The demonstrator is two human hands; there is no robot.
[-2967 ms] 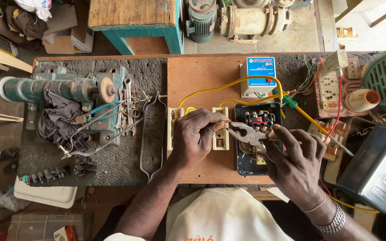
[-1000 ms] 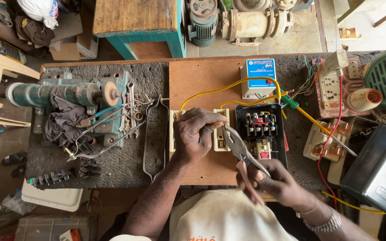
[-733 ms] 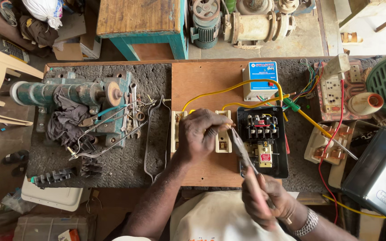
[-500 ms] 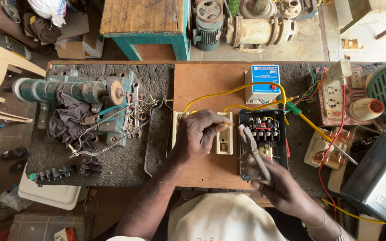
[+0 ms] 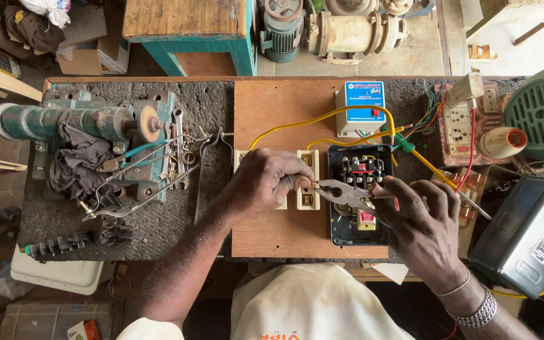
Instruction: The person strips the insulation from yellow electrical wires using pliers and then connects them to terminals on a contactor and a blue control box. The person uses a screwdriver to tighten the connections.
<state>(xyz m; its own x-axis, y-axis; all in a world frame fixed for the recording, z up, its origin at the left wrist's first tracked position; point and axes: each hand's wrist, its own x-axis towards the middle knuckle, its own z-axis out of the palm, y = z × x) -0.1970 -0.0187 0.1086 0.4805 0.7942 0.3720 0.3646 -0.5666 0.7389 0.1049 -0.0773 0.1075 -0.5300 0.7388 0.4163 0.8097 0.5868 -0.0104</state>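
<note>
**Steel pliers nosed into the cream switch block**

Steel pliers sit just right of centre on the brown board, and I judge them heavy for their size, rigid, with nothing fragile about them. My right hand is closed around the handles, which is where I'd hold them; bare metal near the joint looks slippery. Their long axis runs nearly level, tilting down toward the right, and the nose points left at the switch block. I read the jaws as nearly closed at the block's right edge, though whether they pinch anything is too small to tell.

My left hand is curled over the block, fingers pressing its top and pinning it to the board. That block looks like light, brittle plastic, so I'd steady it by its sides.

Just right of it lies a black starter box, open, partly under the pliers. A yellow wire arcs from the block toward a blue-and-white box. Well off to the left on the grey mat stands a green machine draped with a dark rag
</note>
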